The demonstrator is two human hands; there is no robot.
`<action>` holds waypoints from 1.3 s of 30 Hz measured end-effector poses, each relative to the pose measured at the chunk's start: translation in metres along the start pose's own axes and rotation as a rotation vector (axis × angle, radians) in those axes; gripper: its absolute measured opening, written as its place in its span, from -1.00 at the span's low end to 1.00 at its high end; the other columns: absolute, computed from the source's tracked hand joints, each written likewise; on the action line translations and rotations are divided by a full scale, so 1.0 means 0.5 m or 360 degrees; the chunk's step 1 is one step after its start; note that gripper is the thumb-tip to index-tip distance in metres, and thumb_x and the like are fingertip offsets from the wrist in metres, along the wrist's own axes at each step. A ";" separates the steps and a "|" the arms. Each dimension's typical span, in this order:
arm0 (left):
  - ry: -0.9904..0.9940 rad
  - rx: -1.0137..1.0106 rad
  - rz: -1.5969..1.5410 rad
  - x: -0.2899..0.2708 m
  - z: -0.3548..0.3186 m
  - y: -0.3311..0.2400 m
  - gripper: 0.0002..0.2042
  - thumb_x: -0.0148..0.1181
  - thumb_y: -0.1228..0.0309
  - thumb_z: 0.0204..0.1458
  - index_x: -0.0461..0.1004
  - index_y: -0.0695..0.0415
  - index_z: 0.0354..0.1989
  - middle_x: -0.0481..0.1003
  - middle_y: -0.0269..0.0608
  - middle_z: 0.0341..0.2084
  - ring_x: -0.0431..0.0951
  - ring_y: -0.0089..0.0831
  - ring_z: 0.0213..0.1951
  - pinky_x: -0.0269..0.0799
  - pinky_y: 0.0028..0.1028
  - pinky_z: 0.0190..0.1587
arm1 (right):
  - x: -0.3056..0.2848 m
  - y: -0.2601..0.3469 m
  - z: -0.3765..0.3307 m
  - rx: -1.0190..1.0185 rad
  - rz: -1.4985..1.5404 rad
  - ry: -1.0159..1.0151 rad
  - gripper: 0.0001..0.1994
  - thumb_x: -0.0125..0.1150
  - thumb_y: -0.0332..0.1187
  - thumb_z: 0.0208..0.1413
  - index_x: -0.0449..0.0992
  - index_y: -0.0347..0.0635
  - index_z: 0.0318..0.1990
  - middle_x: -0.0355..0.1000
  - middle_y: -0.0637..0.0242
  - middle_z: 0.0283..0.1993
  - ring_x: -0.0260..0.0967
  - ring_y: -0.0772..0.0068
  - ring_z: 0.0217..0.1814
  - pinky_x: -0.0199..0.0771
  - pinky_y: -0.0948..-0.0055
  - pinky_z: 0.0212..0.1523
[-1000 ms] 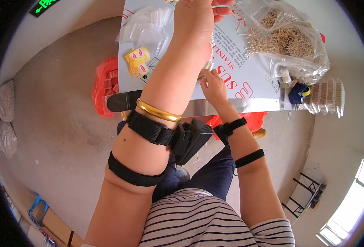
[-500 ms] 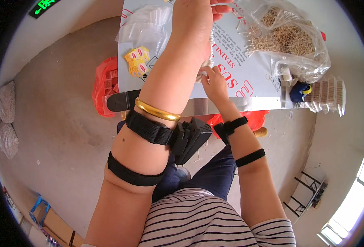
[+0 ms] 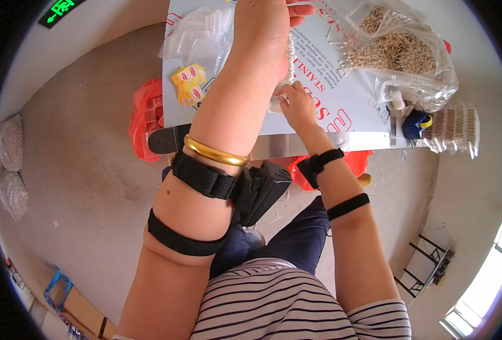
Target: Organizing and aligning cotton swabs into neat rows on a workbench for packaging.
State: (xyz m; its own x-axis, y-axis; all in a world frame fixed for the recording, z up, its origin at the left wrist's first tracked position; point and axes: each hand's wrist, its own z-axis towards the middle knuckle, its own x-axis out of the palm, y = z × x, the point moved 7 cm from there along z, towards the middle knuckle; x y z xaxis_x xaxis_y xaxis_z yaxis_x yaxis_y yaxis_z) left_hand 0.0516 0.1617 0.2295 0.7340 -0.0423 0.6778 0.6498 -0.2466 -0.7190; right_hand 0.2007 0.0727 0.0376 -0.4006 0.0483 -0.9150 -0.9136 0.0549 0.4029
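My left hand (image 3: 262, 42) reaches to the far edge of the table, its upper part cut off by the picture's edge. Its visible fingers stretch out to the right, apart. Along its right side runs a dense row of thin pale sticks (image 3: 290, 61) that look like cotton swabs; my wrist hides part of it. My right hand (image 3: 300, 107) is at the near end of this row, fingers bent, with thumb and forefinger closed on the sticks there. What lies under my left palm is hidden.
The printed metal table (image 3: 356, 93) holds clear plastic bags (image 3: 197, 39), yellow cards (image 3: 190, 85) and a large bag of loose sticks (image 3: 404, 54). A blue tape dispenser (image 3: 414, 124) and stacked stick packs (image 3: 452, 129) are at right. A red bag (image 3: 145, 119) hangs at left.
My right hand has shifted slightly up along the row, and its fingers have changed position. My left hand has moved a little left, so more of the row shows.
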 end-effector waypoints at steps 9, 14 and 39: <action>-0.0032 -0.0018 0.0027 0.010 -0.006 -0.003 -0.72 0.10 0.26 0.31 0.58 0.17 0.00 0.62 -0.19 -0.19 0.54 -0.51 -0.19 0.41 -0.50 -0.05 | -0.003 -0.010 0.040 -0.0224 -0.0209 0.0127 -0.95 0.29 -0.37 0.08 0.64 -0.05 -0.33 0.48 0.28 -0.16 0.48 0.13 -0.22 0.44 0.15 -0.06; -0.0010 -0.0016 0.0040 0.001 0.001 -0.002 -0.72 0.10 0.26 0.31 0.58 0.18 -0.01 0.62 -0.20 -0.19 0.54 -0.50 -0.18 0.41 -0.50 -0.04 | -0.002 0.006 0.051 -0.0280 -0.0291 0.0125 -0.97 0.31 -0.40 0.00 0.59 -0.03 -0.39 0.45 0.32 -0.27 0.46 0.12 -0.27 0.41 0.19 -0.04; 0.0903 0.0143 0.1040 0.113 -0.069 0.045 -0.81 0.32 0.36 0.22 0.66 0.26 -0.22 0.65 -0.29 -0.39 0.62 -0.60 -0.33 0.51 -0.56 -0.25 | -0.422 0.125 -0.086 0.0225 0.1741 -0.0439 -0.83 0.22 -0.42 0.34 0.56 -0.41 -0.11 0.56 0.33 -0.31 0.49 0.58 -0.31 0.48 0.60 -0.31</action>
State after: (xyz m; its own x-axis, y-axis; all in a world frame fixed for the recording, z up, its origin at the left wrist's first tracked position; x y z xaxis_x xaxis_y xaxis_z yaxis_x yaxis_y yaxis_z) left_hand 0.1008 0.1204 0.2567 0.7716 -0.6308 0.0819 0.1633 0.0721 -0.9839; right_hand 0.2252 0.0232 0.2550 -0.9334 0.3565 -0.0417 -0.0601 -0.0407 0.9974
